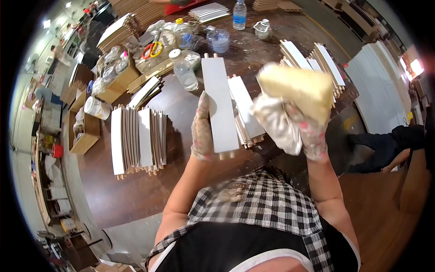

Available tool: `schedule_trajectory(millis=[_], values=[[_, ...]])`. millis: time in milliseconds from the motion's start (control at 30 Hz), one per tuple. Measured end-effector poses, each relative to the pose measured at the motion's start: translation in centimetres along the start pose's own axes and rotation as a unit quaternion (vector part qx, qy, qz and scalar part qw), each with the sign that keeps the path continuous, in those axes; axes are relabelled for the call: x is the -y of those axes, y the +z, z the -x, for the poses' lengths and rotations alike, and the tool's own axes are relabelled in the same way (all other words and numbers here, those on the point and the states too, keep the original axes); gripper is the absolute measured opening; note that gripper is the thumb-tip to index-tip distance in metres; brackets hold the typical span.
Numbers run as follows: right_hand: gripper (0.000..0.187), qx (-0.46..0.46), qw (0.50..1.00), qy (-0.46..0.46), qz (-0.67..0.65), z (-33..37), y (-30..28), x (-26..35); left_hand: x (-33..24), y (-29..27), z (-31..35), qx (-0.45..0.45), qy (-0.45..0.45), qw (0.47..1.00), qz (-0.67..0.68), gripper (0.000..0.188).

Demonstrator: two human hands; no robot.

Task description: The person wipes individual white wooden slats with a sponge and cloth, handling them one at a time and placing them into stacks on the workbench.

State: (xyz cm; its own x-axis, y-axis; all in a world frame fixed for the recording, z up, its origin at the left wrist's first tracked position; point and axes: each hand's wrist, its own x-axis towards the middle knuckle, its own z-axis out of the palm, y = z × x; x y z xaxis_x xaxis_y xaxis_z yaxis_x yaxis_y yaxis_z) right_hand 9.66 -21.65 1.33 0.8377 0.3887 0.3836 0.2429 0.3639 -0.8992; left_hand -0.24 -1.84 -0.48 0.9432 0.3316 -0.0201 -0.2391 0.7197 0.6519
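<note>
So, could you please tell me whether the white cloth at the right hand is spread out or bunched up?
Bunched up: the white cloth shows crumpled folds beside the gloved right hand, below the yellow block.

Left hand [201,131], white board [219,106] — right hand [314,139], yellow block [301,85] and cloth [278,124].

Lit well across the bench [122,195], with a pale sheen at lower left and soft shadow beside the stacked slats [145,138]. Blown out at the glaring light [416,67] near the right rim. Smeared by motion on the yellow block [299,88] — crisper on the white board [223,115]. Bent, then black, toward the edges.
</note>
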Motion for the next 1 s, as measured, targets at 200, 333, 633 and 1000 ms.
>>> schedule_trajectory(millis=[200, 333, 633, 1000], values=[[0.054, 0.090, 0.974, -0.205, 0.038, -5.8, 5.6, -0.7, 2.0, 1.9, 1.2, 0.031, -0.116, 0.993, 0.011, 0.048], [0.056, 0.202, 0.908, -0.336, 0.146, -0.6, 9.8, -0.3, 0.6, 1.0, 1.4, 0.031, -0.110, 0.992, 0.059, 0.049], [0.039, -0.086, 0.991, 0.087, -0.044, 3.5, 0.2, 3.0, -1.9, -2.5, 1.1, 0.021, 0.079, 0.996, -0.017, 0.037], [0.040, -0.076, 0.967, 0.151, -0.188, 4.8, 0.1, 1.5, -1.9, -1.9, 2.3, 0.084, 0.336, 0.758, -0.552, 0.038]])
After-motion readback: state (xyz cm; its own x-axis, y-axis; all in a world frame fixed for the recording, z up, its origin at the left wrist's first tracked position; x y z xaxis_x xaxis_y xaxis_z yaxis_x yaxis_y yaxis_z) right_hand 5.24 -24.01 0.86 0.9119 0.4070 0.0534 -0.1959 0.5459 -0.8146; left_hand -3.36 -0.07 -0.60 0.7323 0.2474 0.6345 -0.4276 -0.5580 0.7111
